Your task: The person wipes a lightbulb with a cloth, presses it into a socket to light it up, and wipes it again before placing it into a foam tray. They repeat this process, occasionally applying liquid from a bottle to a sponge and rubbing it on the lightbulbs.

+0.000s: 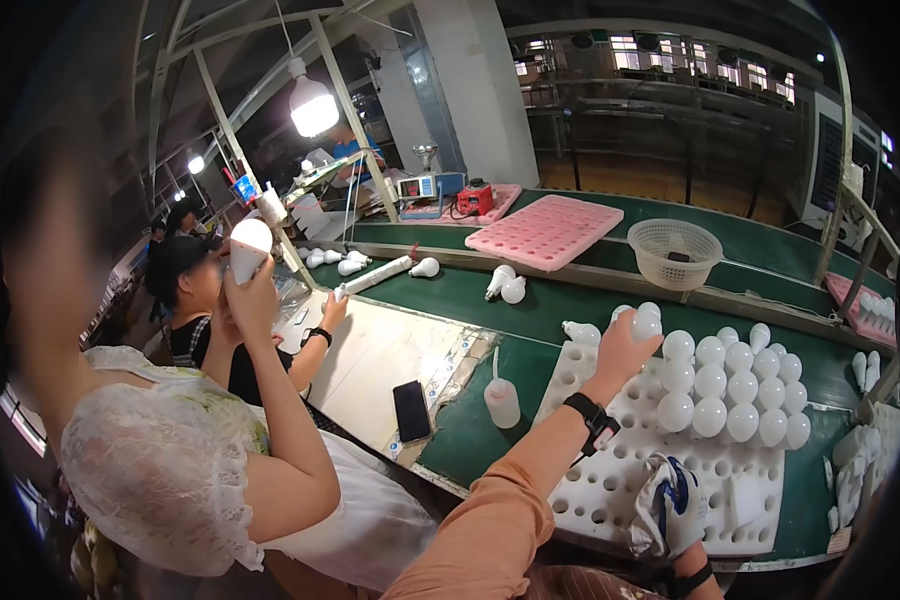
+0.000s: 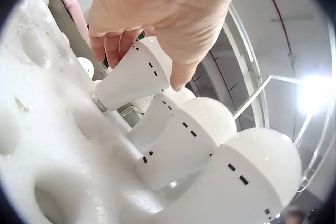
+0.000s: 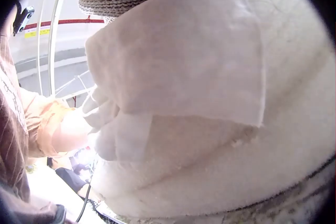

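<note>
My bare left hand (image 1: 625,350) grips a white light bulb (image 1: 646,322) by its round end, over the far part of a white foam tray (image 1: 620,420) with rows of holes. In the left wrist view, the thumb and fingers hold this bulb (image 2: 134,74) tilted, its metal base right at the foam. More bulbs (image 2: 205,129) stand in the tray beside it. My right hand (image 1: 670,505), in a white and blue glove, is low over the tray's near side. It holds a white cloth (image 3: 178,71), which hides much of the glove in the right wrist view.
Several rows of bulbs (image 1: 740,385) fill the tray's right part. A squeeze bottle (image 1: 502,400) and a phone (image 1: 411,411) lie to the left. Behind are a white basket (image 1: 675,240) and a pink tray (image 1: 545,230). At left, another person holds a lit bulb (image 1: 251,236).
</note>
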Demonstrator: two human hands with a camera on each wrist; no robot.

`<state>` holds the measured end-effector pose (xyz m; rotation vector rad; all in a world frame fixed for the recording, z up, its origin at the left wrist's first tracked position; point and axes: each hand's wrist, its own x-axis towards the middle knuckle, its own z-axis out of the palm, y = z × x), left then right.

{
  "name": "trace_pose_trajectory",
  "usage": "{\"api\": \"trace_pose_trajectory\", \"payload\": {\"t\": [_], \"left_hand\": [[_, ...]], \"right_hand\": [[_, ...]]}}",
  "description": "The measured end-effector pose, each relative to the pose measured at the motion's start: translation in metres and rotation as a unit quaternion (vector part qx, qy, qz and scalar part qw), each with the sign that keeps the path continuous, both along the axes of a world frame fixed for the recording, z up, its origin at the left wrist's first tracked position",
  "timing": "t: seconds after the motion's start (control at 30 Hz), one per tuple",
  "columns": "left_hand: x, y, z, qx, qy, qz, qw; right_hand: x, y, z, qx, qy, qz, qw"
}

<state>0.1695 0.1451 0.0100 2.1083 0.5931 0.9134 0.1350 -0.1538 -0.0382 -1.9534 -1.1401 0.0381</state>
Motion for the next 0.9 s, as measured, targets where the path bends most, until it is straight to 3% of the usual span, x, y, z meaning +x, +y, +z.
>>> {"api": "trace_pose_trajectory", "payload": {"t": [0.1, 0.13, 0.17, 0.2, 0.27, 0.3, 0.33, 0.4, 0.47, 0.53, 0.6, 0.63, 0.67, 0.7, 0.73, 0.8, 0.87, 0.9], "left_hand": [[-0.030, -0.008, 0.027, -0.139, -0.078, -0.053, 0.986], [-0.044, -0.011, 0.034, -0.137, -0.078, -0.050, 0.986], [-0.060, -0.015, 0.037, -0.238, -0.064, -0.131, 0.960], [-0.073, -0.019, 0.038, -0.334, -0.051, -0.210, 0.917], [-0.102, -0.038, 0.028, -0.342, -0.022, -0.259, 0.903], [-0.111, -0.049, 0.014, -0.309, -0.001, -0.283, 0.908], [-0.120, -0.062, -0.001, -0.277, 0.019, -0.307, 0.910], [-0.136, -0.106, -0.012, -0.381, 0.088, -0.314, 0.865], [-0.134, -0.123, -0.062, -0.485, 0.142, -0.393, 0.768], [-0.144, -0.133, -0.051, -0.516, -0.043, -0.446, 0.730], [-0.161, -0.137, -0.037, -0.301, -0.072, -0.417, 0.854], [-0.161, -0.138, -0.052, -0.148, -0.123, -0.381, 0.905], [-0.156, -0.139, -0.055, -0.147, -0.123, -0.380, 0.905], [-0.152, -0.138, -0.054, -0.392, -0.109, -0.385, 0.828], [-0.149, -0.137, -0.052, -0.611, -0.087, -0.366, 0.696], [-0.154, -0.140, -0.050, -0.554, -0.150, -0.381, 0.725], [-0.158, -0.131, -0.046, -0.618, -0.096, -0.229, 0.746], [-0.166, -0.115, -0.049, -0.594, -0.176, -0.310, 0.721]], "right_hand": [[-0.001, -0.002, 0.003, 0.005, 0.046, 0.001, 0.999], [0.000, 0.000, 0.002, 0.013, 0.075, -0.007, 0.997], [0.003, -0.001, -0.012, 0.083, 0.103, 0.003, 0.991], [0.008, 0.000, -0.020, 0.179, 0.209, 0.039, 0.961], [0.011, -0.003, 0.006, 0.250, 0.373, 0.075, 0.891], [0.007, 0.000, 0.041, 0.160, 0.240, 0.060, 0.956], [0.001, 0.004, 0.067, 0.065, 0.098, 0.043, 0.992], [-0.009, 0.006, 0.054, 0.224, 0.338, 0.142, 0.903], [-0.016, 0.026, 0.067, 0.132, 0.166, 0.143, 0.967], [-0.020, 0.037, 0.074, 0.121, 0.261, 0.141, 0.947], [-0.020, 0.043, 0.070, 0.149, 0.277, 0.130, 0.940], [-0.020, 0.045, 0.073, 0.130, 0.235, 0.118, 0.956], [-0.019, 0.046, 0.076, 0.112, 0.191, 0.106, 0.969], [-0.015, 0.048, 0.068, 0.113, 0.189, 0.106, 0.970], [-0.007, 0.052, 0.051, 0.133, 0.185, 0.083, 0.970], [0.002, 0.057, 0.042, 0.153, 0.179, 0.059, 0.970], [0.007, 0.058, 0.045, 0.117, 0.266, 0.039, 0.956], [0.013, 0.053, 0.026, 0.098, 0.240, 0.057, 0.964]]}}
